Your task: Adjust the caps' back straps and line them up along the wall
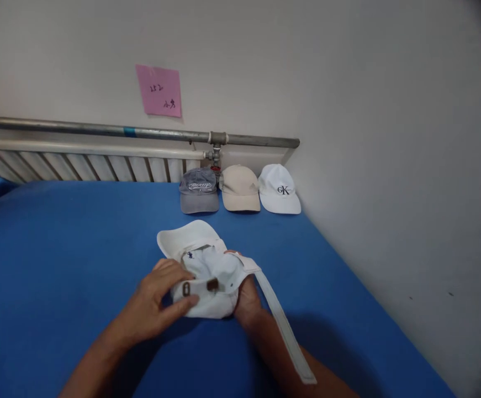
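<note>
A white cap [219, 271] is held above the blue surface, its inside and back towards me and its brim at the upper left. My left hand [159, 293] pinches the cap's back edge beside a small metal buckle [186, 288]. At the cap's right side my right hand [246, 296] grips the fabric, most of its fingers hidden behind the cap. A long white strap [284, 320] hangs loose from the cap, across my right wrist and forearm.
Along the back edge of the blue surface [70, 243] stand a grey cap [199, 190], a beige cap [240, 189] and a white cap with black letters [279, 189]. Behind them are a radiator [99, 166], metal pipes [165, 134] and a pink note [159, 91]. A wall borders the right side.
</note>
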### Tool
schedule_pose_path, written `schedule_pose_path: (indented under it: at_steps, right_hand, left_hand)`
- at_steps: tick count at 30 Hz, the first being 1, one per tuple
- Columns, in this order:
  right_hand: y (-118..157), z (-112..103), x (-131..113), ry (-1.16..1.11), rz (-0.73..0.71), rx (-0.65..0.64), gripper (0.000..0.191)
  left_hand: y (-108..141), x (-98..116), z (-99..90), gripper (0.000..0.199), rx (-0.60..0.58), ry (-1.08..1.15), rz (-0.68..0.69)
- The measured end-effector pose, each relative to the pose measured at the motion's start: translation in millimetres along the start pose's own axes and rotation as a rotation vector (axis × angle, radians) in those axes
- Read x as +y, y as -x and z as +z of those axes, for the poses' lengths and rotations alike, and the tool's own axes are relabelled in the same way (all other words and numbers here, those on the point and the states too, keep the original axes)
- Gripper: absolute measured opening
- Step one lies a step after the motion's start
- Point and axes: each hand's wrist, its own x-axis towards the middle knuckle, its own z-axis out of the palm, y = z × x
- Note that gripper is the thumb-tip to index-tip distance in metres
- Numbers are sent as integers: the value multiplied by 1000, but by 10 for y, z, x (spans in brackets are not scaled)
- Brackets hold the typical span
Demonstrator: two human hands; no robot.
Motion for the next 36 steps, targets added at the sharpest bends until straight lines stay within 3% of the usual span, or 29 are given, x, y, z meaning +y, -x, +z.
schedule_pose_path:
  at_steps: [4,7,11,14,18,20,22,26,28,30,32,36]
  right_hand:
    - [91,123,-16,-221,142,-48,22]
    - [230,172,-78,-308,232,-146,14]
    - [270,119,-126,-295,272,-288,9]
    - [204,10,-144,-37,-35,-250,17]
    - [235,-132,-230,416,-701,-305,45]
    - [330,-155,-297,543,-924,-376,52]
    - [443,-142,-365,635,-1055,-389,47]
    - [609,-92,-497,651,-1164,-399,14]
    - [656,-91,-559,537,-1148,-465,9]
    - [690,-114,-605,356,-1044,-547,10]
    - [704,-150,-622,187,-788,-585,13]
    - [626,-196,-571,-22,-106,-477,22]
  left_hand:
    - [59,-187,-317,17,199,83,-221]
    - [99,-327,-497,20,313,126,-297]
    - [112,-311,-561,13,139,45,-201]
    - [100,-228,-514,12,106,-87,-115]
    - [83,-176,-452,15,278,-220,-90]
    - [78,-175,-440,16,313,-218,-125]
    - [76,-177,-435,17,325,-201,-176]
    - [78,-171,-424,23,319,-163,-257]
    - [76,-166,-419,25,284,-148,-257]
    - [72,-166,-418,25,227,-119,-243]
    - [67,-167,-419,26,166,-61,-249]
    - [65,-161,-414,25,90,77,-289]
